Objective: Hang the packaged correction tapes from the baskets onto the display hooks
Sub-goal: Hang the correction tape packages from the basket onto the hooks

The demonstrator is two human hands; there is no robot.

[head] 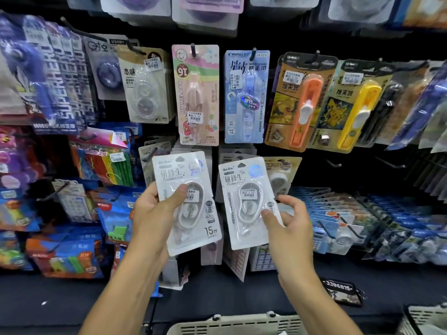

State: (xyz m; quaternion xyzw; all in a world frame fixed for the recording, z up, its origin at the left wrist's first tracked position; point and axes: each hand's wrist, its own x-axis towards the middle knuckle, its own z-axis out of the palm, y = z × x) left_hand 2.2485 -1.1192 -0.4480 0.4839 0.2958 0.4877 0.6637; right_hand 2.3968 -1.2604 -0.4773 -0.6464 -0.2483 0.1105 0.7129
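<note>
Right, status: both my hands are loaded, one white blister pack each. Left hand (154,211) grips the left correction tape pack (187,201), thumb across the front over the price sticker, fingers behind; pack stands upright, leaning slightly left at the top, long axis near vertical, hang hole up. Right hand (287,221) pinches the right correction tape pack (246,201) at its lower right edge, thumb on the front, other fingers curled behind; also upright, hang hole at the top near the grey cloud cutout. The two packs sit side by side, apart, not touching. Key geometry: the row of matching white packs (193,148) hangs directly behind and just above the held packs, so my guess is the target hooks lie up and forward from both hands, roughly along each pack's long axis. Hook tips for that row are hidden behind the packs, can't confirm which one is free. Bare display hooks (333,163) show off to the right, nearer the right hand, but well apart from it. Left pack's hole looks closest to the white row, so I'd lead with the left. Basket (237,322) rim is at the bottom edge below my forearms, a second basket (425,315) in the lower right corner.
</note>
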